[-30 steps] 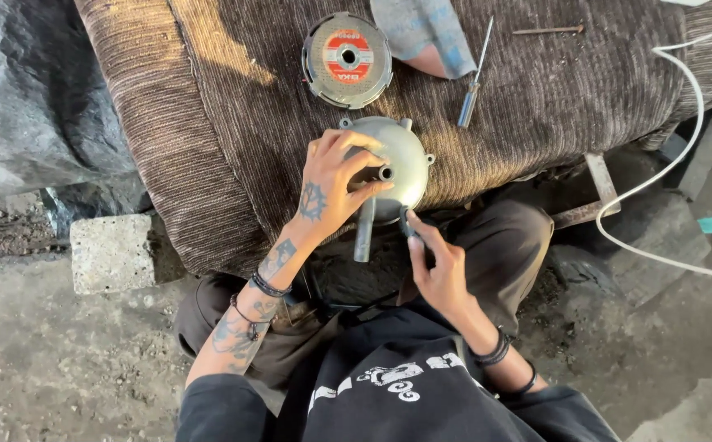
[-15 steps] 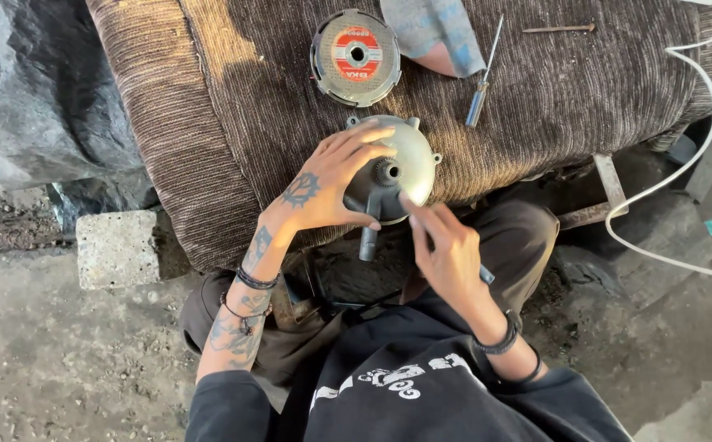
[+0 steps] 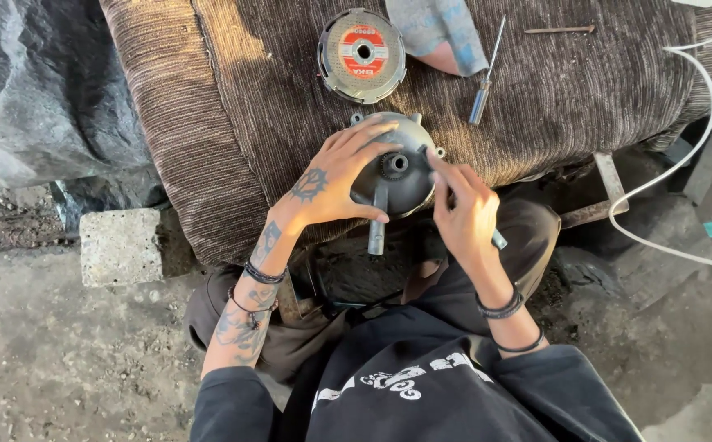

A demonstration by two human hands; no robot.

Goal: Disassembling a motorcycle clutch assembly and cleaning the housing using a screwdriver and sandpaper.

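**A:** so what's the person got there? Looks like some round grey metal cover [image 3: 401,168], domed, with a small geared hole in the middle facing up at the camera.

**B:** yeah, it sits at the near edge of the brown ribbed cloth [image 3: 233,123], right above the knees. A short grey tube [image 3: 377,229] sticks out of it toward the person, so the long axis runs from the cloth edge down to the lap, nearly straight up and down in the shot.

**A:** grip?

**B:** left hand [image 3: 331,184] is spread wide over the left side of the cover, fingers fanned across the dome, thumb by the tube. More pressing on it than wrapped round it. Right hand [image 3: 462,209] is curled loosely, fingertips touching the cover's right rim. A thin tool end pokes out under that palm, can't tell what it is.

**A:** other stuff?

**B:** a round part with a red-centred disc [image 3: 362,55] further back on the cloth, a screwdriver [image 3: 484,78] to its right, a rusty nail [image 3: 559,30] beyond that. White cable [image 3: 704,90] loops on the right. Outdoors, dirt ground, a concrete block [image 3: 120,244] to the left, grey tarp [image 3: 37,98] behind it.
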